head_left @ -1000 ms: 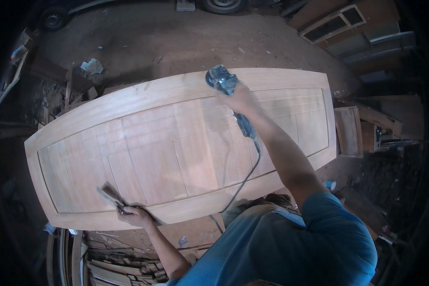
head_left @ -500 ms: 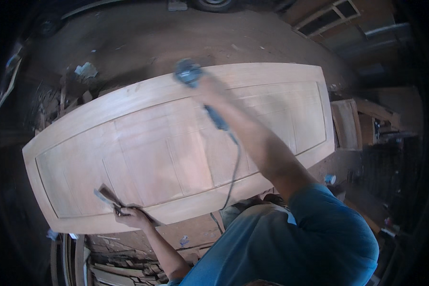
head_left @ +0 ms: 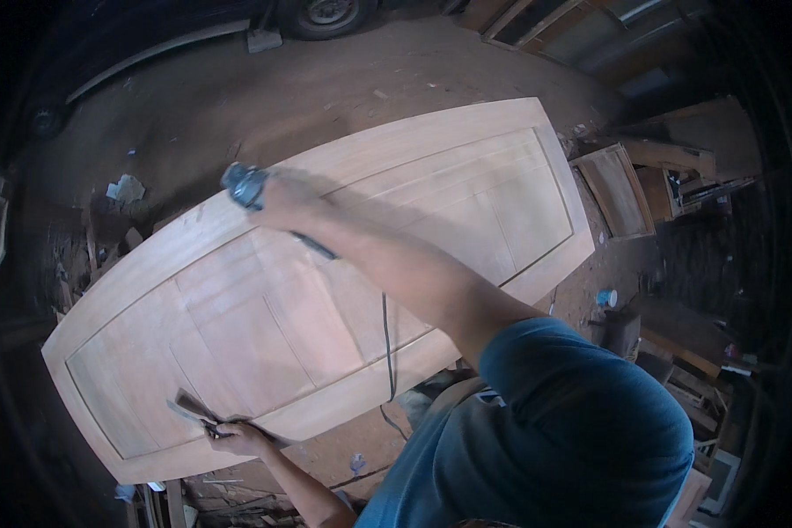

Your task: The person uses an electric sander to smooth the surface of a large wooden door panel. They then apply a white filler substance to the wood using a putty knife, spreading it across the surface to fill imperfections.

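A pale wooden door (head_left: 295, 321) with inset panels and grooves lies flat in front of me, tilted across the view. My right hand (head_left: 289, 207) is closed around a corded grinder-type power tool (head_left: 245, 187), its blue-grey head over the door's far rail. Its working face is hidden underneath. The dark cord (head_left: 387, 348) drops across the door to the near edge. At the near left rail, my left hand (head_left: 240, 440) pinches a thin, bent, two-toned strip (head_left: 192, 407) that looks like sandpaper. The strip sticks out over the panel.
Beyond the door is a dirt floor (head_left: 352, 92) with a parked vehicle's wheel (head_left: 327, 13) at the back. Wooden frames (head_left: 614, 192) and boards stand at the right, near a small blue-and-white container (head_left: 605, 297). Crumpled paper (head_left: 127, 188) lies at the far left; wood scraps lie beneath.
My right hand has carried the power tool leftward along the far rail. The view has turned, so the door appears more slanted. My left hand keeps the strip at the near rail.
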